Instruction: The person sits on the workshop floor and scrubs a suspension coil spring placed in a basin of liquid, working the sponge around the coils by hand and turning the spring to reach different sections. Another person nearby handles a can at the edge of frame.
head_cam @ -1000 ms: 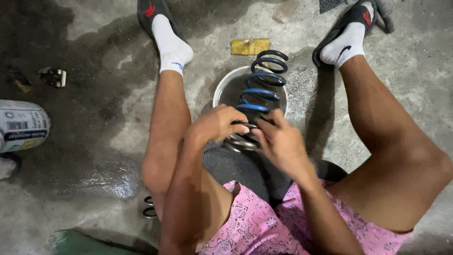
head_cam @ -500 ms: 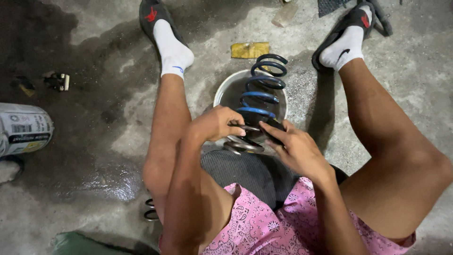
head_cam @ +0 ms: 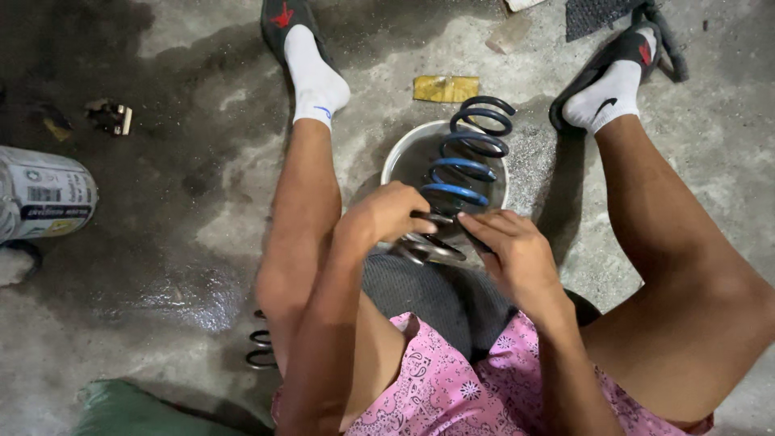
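your right hand has slid down onto the coil spring's near end; your left hand stays closed around it, over the metal bowl.

You look down on a rough grey concrete floor, stained dark and wet toward the upper left. A yellow scrap lies near the top, a small metal clip at left, a labelled white can at the left edge.
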